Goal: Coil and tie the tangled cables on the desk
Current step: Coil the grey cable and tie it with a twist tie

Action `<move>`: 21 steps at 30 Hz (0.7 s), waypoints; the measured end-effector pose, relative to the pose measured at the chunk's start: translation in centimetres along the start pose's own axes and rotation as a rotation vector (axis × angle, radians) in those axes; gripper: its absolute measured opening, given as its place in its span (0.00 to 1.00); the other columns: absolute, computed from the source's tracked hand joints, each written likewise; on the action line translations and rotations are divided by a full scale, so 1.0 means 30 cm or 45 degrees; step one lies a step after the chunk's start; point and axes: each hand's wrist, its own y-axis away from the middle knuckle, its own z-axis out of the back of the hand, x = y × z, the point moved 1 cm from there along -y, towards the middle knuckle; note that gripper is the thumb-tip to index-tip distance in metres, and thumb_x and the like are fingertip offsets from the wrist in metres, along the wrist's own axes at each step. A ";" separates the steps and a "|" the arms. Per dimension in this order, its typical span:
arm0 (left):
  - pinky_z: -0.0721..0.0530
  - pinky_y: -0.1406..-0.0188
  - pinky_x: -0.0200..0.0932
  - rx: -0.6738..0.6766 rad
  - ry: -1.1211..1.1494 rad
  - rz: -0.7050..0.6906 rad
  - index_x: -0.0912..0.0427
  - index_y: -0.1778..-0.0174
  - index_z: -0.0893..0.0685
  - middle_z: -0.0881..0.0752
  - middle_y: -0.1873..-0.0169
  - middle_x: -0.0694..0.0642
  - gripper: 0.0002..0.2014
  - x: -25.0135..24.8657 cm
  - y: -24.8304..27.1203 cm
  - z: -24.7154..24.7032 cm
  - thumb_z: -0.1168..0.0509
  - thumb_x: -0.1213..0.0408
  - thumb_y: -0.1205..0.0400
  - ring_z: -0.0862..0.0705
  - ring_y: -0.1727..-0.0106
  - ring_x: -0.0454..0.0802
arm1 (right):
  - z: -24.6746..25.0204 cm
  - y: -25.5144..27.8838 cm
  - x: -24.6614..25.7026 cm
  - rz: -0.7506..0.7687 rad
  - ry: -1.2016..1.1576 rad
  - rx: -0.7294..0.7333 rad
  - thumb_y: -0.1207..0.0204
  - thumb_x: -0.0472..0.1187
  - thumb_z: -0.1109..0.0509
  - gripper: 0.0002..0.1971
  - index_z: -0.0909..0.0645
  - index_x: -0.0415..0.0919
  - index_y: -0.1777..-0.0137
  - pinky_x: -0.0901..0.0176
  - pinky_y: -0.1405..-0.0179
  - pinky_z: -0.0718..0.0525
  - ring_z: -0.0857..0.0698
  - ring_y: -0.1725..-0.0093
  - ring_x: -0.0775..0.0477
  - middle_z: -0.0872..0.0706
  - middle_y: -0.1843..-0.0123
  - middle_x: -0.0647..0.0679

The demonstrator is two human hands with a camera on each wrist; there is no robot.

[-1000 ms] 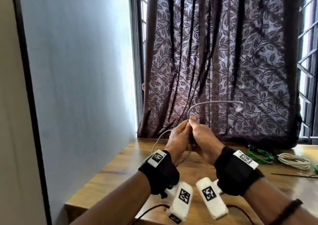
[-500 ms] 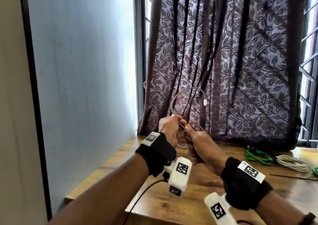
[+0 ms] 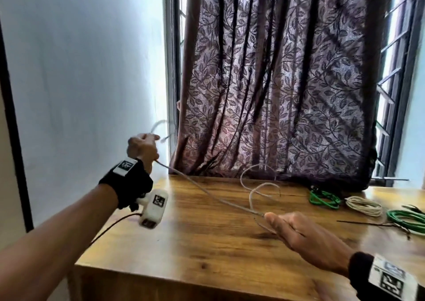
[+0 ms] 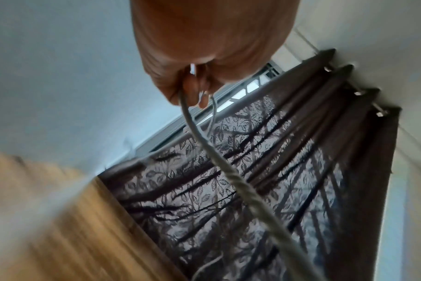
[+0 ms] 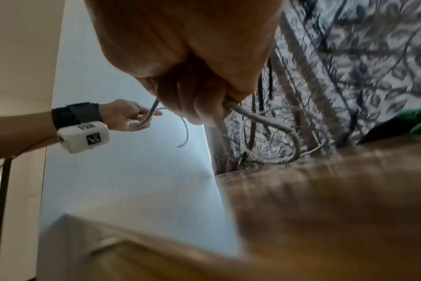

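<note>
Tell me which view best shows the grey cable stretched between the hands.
The head view: the grey cable runs taut from the left hand to the right hand, loops beyond. The left wrist view shows only the stretch leaving that grip; the right wrist view shows a curl.

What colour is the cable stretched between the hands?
Light grey cable, clearest in the head view.

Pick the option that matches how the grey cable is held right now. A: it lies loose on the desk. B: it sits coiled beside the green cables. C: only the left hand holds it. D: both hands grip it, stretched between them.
D: the left hand and right hand each grip the grey cable, stretched between them.
</note>
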 end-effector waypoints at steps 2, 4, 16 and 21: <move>0.15 0.64 0.49 0.059 -0.147 -0.089 0.63 0.38 0.10 0.10 0.73 0.54 0.25 0.009 0.020 -0.021 0.36 0.51 0.24 0.14 0.67 0.64 | -0.018 -0.005 0.004 0.006 0.072 0.004 0.12 0.67 0.46 0.27 0.35 0.50 0.68 0.49 0.69 0.38 0.38 0.71 0.53 0.36 0.71 0.55; 0.13 0.36 0.64 0.267 -0.535 -0.111 0.59 0.21 0.21 0.13 0.37 0.75 0.38 0.009 0.089 -0.085 0.37 0.39 0.23 0.14 0.37 0.76 | -0.042 -0.050 0.037 0.031 0.107 0.019 0.11 0.64 0.46 0.27 0.35 0.49 0.68 0.53 0.71 0.39 0.38 0.73 0.54 0.36 0.72 0.55; 0.28 0.66 0.46 1.023 -0.757 -1.161 0.57 0.69 0.25 0.25 0.75 0.55 0.31 0.021 0.601 -0.193 0.49 0.39 0.08 0.25 0.72 0.46 | -0.106 -0.241 0.155 0.330 -0.151 -0.010 0.10 0.31 0.43 0.14 0.18 0.46 0.43 0.46 0.43 0.14 0.13 0.46 0.52 0.12 0.47 0.56; 0.23 0.71 0.42 0.792 -0.712 -1.108 0.55 0.80 0.22 0.20 0.83 0.51 0.38 0.008 0.510 -0.123 0.47 0.26 0.17 0.22 0.79 0.48 | -0.083 -0.217 0.152 0.299 -0.128 0.071 0.06 0.57 0.49 0.31 0.33 0.39 0.70 0.51 0.72 0.36 0.36 0.74 0.50 0.32 0.74 0.51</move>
